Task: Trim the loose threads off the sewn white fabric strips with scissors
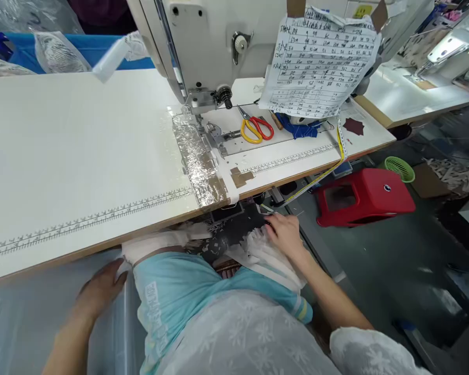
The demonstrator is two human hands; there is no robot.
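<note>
Both hands are low, below the table edge and beside my knees. My left hand (103,286) is at the left knee, its fingers closed on the edge of a white piece of fabric (152,245) lying over that knee. At the right knee, my right hand (287,234) has its fingers bent onto a bunched, sheer white fabric (258,250) that hangs over the thigh. The fingertips there are partly hidden. Above the hands stands a sewing machine (203,52), with no cloth under its needle area.
Red-and-yellow scissors (256,129) lie by the machine on the white table (82,135). A handwritten sheet (320,62) hangs from the machine. A tape measure (341,140) drapes over the edge. A red stool (371,195) stands right; a clear plastic bin (127,323) is left.
</note>
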